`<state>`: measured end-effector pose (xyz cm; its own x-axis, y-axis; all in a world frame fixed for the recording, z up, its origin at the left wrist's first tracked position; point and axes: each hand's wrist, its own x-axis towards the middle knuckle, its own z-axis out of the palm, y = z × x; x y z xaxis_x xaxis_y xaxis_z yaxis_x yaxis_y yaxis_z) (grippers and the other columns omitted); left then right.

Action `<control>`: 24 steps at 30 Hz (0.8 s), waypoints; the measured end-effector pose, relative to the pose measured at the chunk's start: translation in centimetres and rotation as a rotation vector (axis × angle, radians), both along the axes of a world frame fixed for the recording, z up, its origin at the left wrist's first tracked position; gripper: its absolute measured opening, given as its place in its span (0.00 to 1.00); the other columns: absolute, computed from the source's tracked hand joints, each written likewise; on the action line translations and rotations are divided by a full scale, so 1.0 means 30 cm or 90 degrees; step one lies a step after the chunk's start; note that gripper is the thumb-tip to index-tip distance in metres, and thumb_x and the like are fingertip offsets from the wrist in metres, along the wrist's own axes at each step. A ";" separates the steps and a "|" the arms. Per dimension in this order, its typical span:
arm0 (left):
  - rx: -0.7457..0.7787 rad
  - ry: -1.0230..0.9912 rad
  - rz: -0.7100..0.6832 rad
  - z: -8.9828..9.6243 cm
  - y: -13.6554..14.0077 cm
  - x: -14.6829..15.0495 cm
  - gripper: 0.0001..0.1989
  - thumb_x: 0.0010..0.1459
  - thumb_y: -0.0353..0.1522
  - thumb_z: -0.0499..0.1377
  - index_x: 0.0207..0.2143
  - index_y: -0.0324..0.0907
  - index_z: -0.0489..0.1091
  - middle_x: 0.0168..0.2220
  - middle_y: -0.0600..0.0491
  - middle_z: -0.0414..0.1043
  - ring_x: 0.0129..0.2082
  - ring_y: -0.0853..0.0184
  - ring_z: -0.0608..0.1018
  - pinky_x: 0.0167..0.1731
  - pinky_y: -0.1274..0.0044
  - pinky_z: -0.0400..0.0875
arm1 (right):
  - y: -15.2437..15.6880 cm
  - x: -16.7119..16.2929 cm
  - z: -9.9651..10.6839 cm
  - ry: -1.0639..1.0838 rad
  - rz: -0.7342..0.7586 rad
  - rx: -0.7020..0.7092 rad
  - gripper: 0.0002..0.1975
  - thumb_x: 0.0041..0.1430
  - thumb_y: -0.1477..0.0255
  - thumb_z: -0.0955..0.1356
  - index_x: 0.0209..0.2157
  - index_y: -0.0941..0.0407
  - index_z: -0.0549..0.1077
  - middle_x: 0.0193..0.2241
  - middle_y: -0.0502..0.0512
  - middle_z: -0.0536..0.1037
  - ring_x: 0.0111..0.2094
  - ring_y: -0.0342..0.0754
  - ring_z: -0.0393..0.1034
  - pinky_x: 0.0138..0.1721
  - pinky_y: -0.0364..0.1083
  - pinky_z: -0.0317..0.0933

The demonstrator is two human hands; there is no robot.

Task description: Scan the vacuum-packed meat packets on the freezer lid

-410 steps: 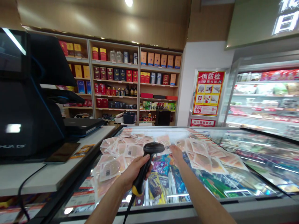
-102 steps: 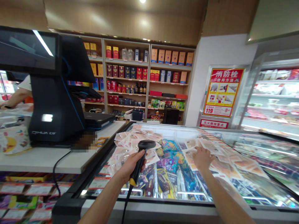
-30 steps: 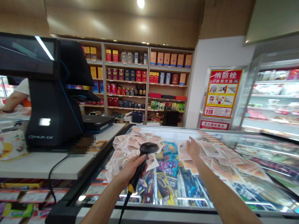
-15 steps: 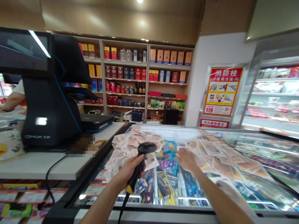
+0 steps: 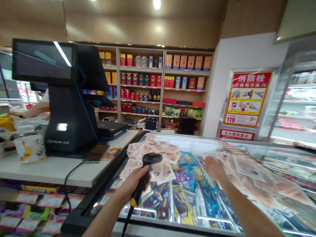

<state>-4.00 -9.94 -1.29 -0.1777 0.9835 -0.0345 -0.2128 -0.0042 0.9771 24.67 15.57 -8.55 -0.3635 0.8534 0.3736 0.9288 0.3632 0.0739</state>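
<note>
My left hand point(image 5: 139, 181) is closed around the handle of a black barcode scanner point(image 5: 145, 174) with a yellow tip at its lower end, from which a cable runs down. The scanner head is over a pile of flat clear packets with pale pinkish contents point(image 5: 158, 151) on the freezer's glass top. On the other side, my right hand point(image 5: 214, 167) reaches forward, fingers stretched out, at the left edge of a second pile of such packets point(image 5: 249, 174). Through the glass between the piles, colourful frozen-food bags point(image 5: 186, 184) show inside the freezer.
A black checkout terminal point(image 5: 71, 108) stands on the white counter point(image 5: 71, 177) at left, with a printed pouch point(image 5: 31, 148) beside it. Another person's arm point(image 5: 34, 108) shows behind it. The freezer's dark frame point(image 5: 98, 187) borders the counter. Shelves of boxes point(image 5: 140, 79) stand behind.
The view has turned left, so most of the scene sits further right. My right hand has moved right, to the edge of the right-hand pile. My left hand still holds the barcode scanner.
</note>
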 end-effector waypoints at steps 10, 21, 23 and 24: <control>0.009 0.002 -0.021 -0.004 0.005 0.007 0.14 0.49 0.41 0.51 0.28 0.38 0.61 0.18 0.58 0.62 0.14 0.76 0.64 0.14 0.83 0.56 | -0.310 -0.402 0.050 0.156 0.067 -0.126 0.26 0.48 0.53 0.56 0.38 0.56 0.69 0.39 0.59 0.70 0.45 0.54 0.58 0.44 0.52 0.48; 0.007 -0.013 -0.013 0.019 -0.025 0.000 0.14 0.49 0.41 0.52 0.29 0.38 0.61 0.19 0.57 0.63 0.15 0.76 0.65 0.15 0.83 0.57 | -0.434 -0.575 0.031 0.252 0.090 -0.147 0.38 0.37 0.47 0.60 0.45 0.59 0.63 0.47 0.64 0.64 0.50 0.59 0.51 0.48 0.59 0.41; 0.005 -0.013 -0.010 0.020 -0.031 -0.007 0.14 0.49 0.41 0.52 0.30 0.38 0.61 0.19 0.58 0.63 0.15 0.76 0.65 0.15 0.84 0.57 | -0.442 -0.602 0.028 0.232 0.103 -0.145 0.34 0.38 0.49 0.61 0.44 0.57 0.64 0.50 0.62 0.60 0.52 0.59 0.47 0.48 0.59 0.40; 0.003 -0.013 -0.009 0.021 -0.034 -0.011 0.14 0.49 0.41 0.52 0.30 0.39 0.61 0.19 0.58 0.63 0.15 0.76 0.65 0.14 0.84 0.57 | -0.445 -0.614 0.027 0.229 0.104 -0.146 0.32 0.39 0.51 0.62 0.44 0.57 0.64 0.52 0.61 0.58 0.53 0.59 0.46 0.48 0.59 0.39</control>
